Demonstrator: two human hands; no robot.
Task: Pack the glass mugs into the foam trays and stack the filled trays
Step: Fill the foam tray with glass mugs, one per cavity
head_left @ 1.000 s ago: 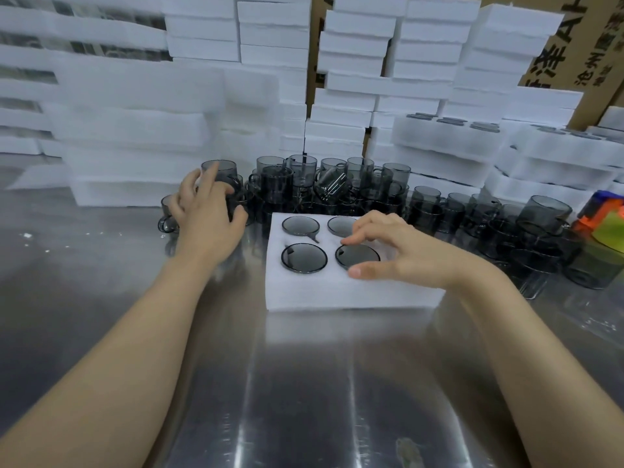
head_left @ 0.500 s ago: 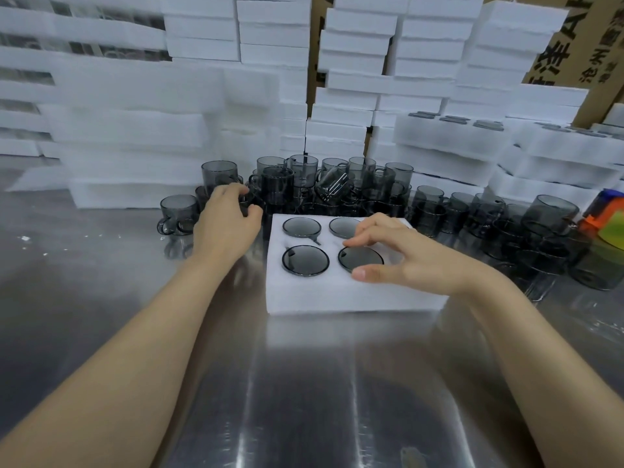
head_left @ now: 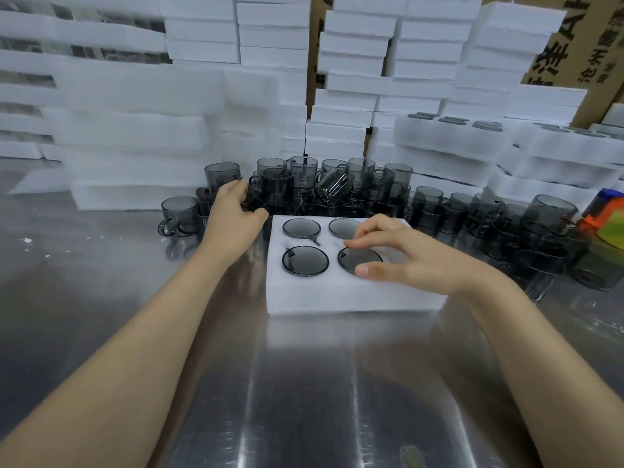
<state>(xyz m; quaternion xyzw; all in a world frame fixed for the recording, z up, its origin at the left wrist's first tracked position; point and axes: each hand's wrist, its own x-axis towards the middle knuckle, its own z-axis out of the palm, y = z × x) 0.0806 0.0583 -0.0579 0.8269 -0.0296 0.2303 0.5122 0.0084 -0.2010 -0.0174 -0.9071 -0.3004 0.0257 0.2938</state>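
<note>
The right hand (head_left: 415, 261) covers the right part of the foam tray (head_left: 337, 298), so what lies in the pockets under it cannot be told. The 4 mugs (head_left: 305, 261) in view show only rims, their bodies sunk in the foam. The left hand (head_left: 233, 221) has fingertips that blur into the loose mugs (head_left: 337, 187) at centre, and whether it holds one cannot be told. Foam stacks (head_left: 128, 130) at upper left are blurred. At the right edge an orange, green and blue object (head_left: 604, 217) is cut off, as is the print on the cardboard box (head_left: 574, 38) at upper right. Both forearms leave by the bottom edge.
</note>
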